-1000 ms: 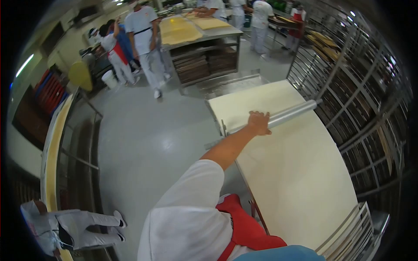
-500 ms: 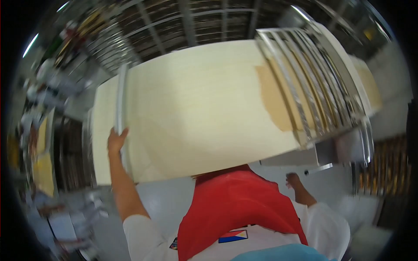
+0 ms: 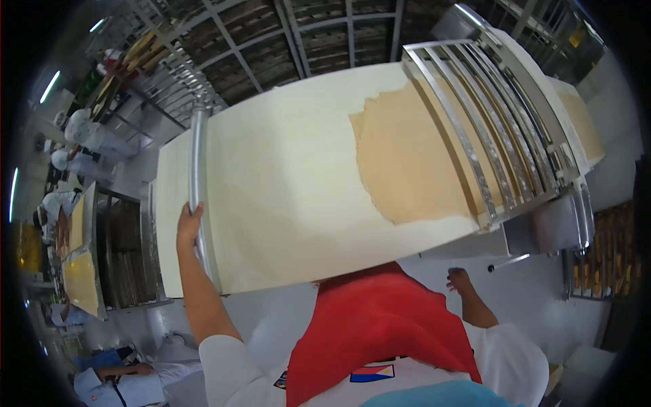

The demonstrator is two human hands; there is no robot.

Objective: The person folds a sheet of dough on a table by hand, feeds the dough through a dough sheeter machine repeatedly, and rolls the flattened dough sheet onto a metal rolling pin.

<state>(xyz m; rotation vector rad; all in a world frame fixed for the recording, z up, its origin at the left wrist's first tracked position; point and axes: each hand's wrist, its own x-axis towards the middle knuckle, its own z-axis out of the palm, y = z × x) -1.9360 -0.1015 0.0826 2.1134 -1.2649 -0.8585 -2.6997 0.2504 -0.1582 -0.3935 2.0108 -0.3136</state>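
A long metal roller [image 3: 196, 156] lies across the left part of a pale conveyor belt [image 3: 285, 169]. My left hand [image 3: 190, 220] is wrapped round the roller near its lower half. A tan sheet of dough [image 3: 407, 156] with a ragged left edge lies on the belt and runs under a metal slatted guard [image 3: 468, 129] at the right. My right hand [image 3: 459, 278] hangs below the belt's near edge with fingers apart, touching nothing that shows.
Close to my right hand a lever with a black knob [image 3: 491, 268] sticks out. Tall racks [image 3: 325, 41] stand behind the belt. A table with yellow sheets [image 3: 81, 281] and several co-workers [image 3: 95, 136] are at the left.
The view has swung round to face the belt. Since half a second ago, the tan dough has come further left out from the guard. My left hand has stayed at the roller.
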